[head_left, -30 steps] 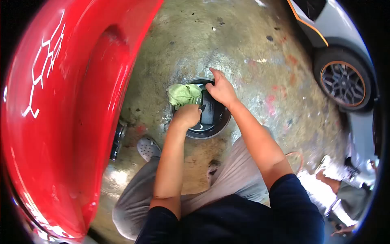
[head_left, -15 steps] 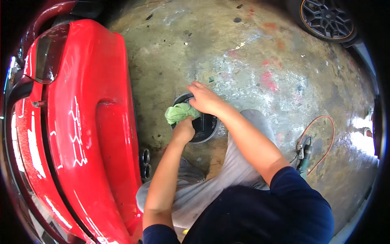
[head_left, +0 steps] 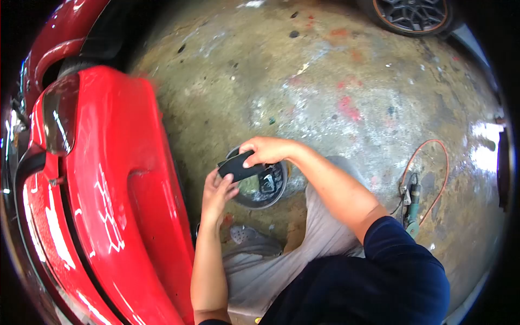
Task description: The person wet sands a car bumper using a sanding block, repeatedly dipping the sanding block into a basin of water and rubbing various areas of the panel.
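- Currently, the step in hand appears to be two-handed handling of a flat, rectangular black pad or sheet (head_left: pixel 237 167); its material cannot be told.
- Position of the pad: left of the frame's centre, tilted, above a round, dark bucket with a grey rim (head_left: pixel 277 198).
- Right hand (head_left: pixel 268 151): grasps the pad at its upper right end. The thumb lies on the visible face; the other fingers are partly hidden behind it.
- Left hand (head_left: pixel 216 192): grasps the pad lightly at its lower left end, one digit over the edge and the others spread below.
- Bucket contents: a pale green, cloth-like patch (head_left: pixel 249 187) at lower left and a shiny black, blocky object (head_left: pixel 269 180) at right. Further detail is obscured.
- Surroundings: a glossy red painted car bumper (head_left: pixel 149 233) fills the left of the frame; a green-and-black power tool (head_left: pixel 414 205) lies on the stained concrete floor (head_left: pixel 325 108) at lower right.
- Handling requirement (judgement): any move of the pad calls for a firm pinch at both ends and clearance above the rim.
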The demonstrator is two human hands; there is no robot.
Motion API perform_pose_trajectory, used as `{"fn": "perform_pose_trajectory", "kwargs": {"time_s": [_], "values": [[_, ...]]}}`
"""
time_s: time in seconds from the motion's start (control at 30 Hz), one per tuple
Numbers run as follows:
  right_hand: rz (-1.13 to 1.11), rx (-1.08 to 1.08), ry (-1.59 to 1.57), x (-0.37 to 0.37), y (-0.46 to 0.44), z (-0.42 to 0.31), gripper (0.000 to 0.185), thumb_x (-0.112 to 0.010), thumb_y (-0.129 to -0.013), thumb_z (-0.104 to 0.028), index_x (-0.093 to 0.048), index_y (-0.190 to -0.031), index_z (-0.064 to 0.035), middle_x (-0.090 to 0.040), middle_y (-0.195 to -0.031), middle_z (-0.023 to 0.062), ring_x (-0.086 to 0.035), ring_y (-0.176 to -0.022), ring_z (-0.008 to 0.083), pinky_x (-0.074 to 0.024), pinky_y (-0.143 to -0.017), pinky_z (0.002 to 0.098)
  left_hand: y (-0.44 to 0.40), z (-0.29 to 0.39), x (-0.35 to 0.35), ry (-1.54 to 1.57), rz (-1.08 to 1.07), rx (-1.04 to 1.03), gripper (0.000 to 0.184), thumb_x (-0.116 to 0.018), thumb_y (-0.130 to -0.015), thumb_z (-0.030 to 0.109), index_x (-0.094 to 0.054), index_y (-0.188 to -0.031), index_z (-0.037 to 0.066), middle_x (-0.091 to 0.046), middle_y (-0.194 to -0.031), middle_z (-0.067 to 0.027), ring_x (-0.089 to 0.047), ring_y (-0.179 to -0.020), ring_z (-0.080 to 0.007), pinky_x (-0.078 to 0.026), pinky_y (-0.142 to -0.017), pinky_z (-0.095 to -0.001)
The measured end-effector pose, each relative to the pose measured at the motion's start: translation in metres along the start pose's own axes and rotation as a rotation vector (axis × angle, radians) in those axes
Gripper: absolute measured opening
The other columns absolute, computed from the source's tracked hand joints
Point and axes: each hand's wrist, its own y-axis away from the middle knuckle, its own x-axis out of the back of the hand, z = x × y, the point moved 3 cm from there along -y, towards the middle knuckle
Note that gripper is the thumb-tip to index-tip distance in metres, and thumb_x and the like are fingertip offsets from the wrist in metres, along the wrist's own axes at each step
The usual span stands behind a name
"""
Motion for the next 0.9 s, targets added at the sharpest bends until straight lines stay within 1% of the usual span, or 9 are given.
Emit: {"fn": "perform_pose_trajectory", "kwargs": {"time_s": [0.1,0.2,0.3,0.37,0.43,0.47,0.6,0.73,0.9], "values": [[-0.015,0.058,0.011,0.003,-0.011,0.011,0.032,-0.077,-0.089,-0.022,-0.069,-0.113,-0.0019,-0.067,-0.087,-0.0008,-0.058,-0.078,0.0098,-0.05,-0.07,0.0303,0.001,-0.003,0.005,0.028,-0.096,0.065,0.025,-0.062,-0.105,0.024,-0.057,-0.118,0.003,-0.067,-0.111,-0.0103,-0.074,-0.096,-0.0254,-0.062,-0.074,-0.0339],[-0.053,0.062,-0.099,-0.005,-0.018,0.009,0.035,-0.079,-0.083,-0.024,-0.07,-0.108,-0.002,-0.065,-0.08,0.0005,-0.057,-0.071,0.0102,-0.0477,-0.058,0.0303,-0.004,0.003,0.012,-0.148,-0.022,-0.037,0.013,-0.06,-0.105,0.02,-0.056,-0.099,0.009,-0.068,-0.098,-0.0043,-0.073,-0.081,-0.0144,-0.058,-0.064,-0.0243],[-0.059,0.052,0.089,-0.014,-0.04,0.017,0.042,-0.084,-0.074,-0.023,-0.071,-0.108,-0.0021,-0.072,-0.085,0.0078,-0.063,-0.074,0.0182,-0.0515,-0.062,0.0381,-0.024,-0.013,0.034,-0.254,0.027,-0.13,0.014,-0.062,-0.103,0.015,-0.052,-0.094,0.01,-0.064,-0.083,-0.0034,-0.069,-0.061,-0.0145,-0.05,-0.051,-0.0203],[-0.01,0.12,0.026,-0.022,-0.05,0.026,0.041,-0.082,-0.078,-0.024,-0.072,-0.111,-0.0023,-0.075,-0.096,0.0135,-0.069,-0.086,0.0234,-0.0551,-0.074,0.0414,-0.022,-0.005,0.029,-0.375,0.0,-0.154,0.026,-0.059,-0.105,0.017,-0.044,-0.084,0.012,-0.06,-0.08,-0.0012,-0.064,-0.063,-0.0095,-0.049,-0.051,-0.0192],[0.013,0.23,0.222,-0.026,-0.048,0.01,0.036,-0.081,-0.08,-0.022,-0.074,-0.11,-0.0052,-0.075,-0.098,0.0157,-0.07,-0.09,0.0313,-0.054,-0.079,0.0446,-0.021,-0.006,0.036,-0.425,-0.037,-0.158,0.008,-0.057,-0.105,0.012,-0.057,-0.098,0.007,-0.057,-0.078,-0.001,-0.066,-0.07,-0.0095,-0.053,-0.058,-0.0243],[-0.004,0.167,0.246,-0.025,-0.042,0.0,0.035,-0.081,-0.08,-0.023,-0.074,-0.11,-0.0063,-0.075,-0.097,0.0159,-0.071,-0.092,0.0322,-0.0536,-0.079,0.0455,-0.004,0.008,0.03,-0.413,-0.078,-0.021,0.034,-0.066,-0.102,0.015,-0.061,-0.134,0.006,-0.063,-0.123,-0.0136,-0.067,-0.099,-0.0219,-0.059,-0.078,-0.0336],[-0.038,0.082,0.366,-0.034,-0.026,-0.021,0.033,-0.081,-0.079,-0.024,-0.075,-0.108,-0.0088,-0.076,-0.095,0.0159,-0.071,-0.093,0.0335,-0.0526,-0.078,0.0481,0.008,0.016,0.023,-0.453,-0.013,-0.311,0.028,-0.069,-0.099,0.013,-0.063,-0.124,0.001,-0.067,-0.102,-0.0088,-0.062,-0.089,-0.0175,-0.053,-0.071,-0.0301],[-0.046,0.095,0.492,-0.044,-0.02,-0.02,0.029,-0.079,-0.079,-0.023,-0.076,-0.105,-0.0099,-0.075,-0.094,0.0161,-0.071,-0.093,0.0373,-0.0525,-0.078,0.05,0.005,0.006,0.033,-0.552,-0.062,-0.32,0.02,-0.069,-0.098,0.011,-0.069,-0.113,-0.001,-0.067,-0.098,-0.0074,-0.059,-0.086,-0.0161,-0.051,-0.073,-0.03],[0.202,0.102,0.591,-0.061,0.001,-0.033,0.035,-0.076,-0.077,-0.024,-0.07,-0.105,-0.0062,-0.073,-0.086,0.0183,-0.07,-0.091,0.0402,-0.053,-0.075,0.0515,-0.004,-0.002,0.037,-0.642,-0.044,-0.376,0.016,-0.066,-0.098,0.007,-0.067,-0.112,-0.001,-0.067,-0.098,-0.008,-0.061,-0.087,-0.0192,-0.052,-0.076,-0.0333]]}}
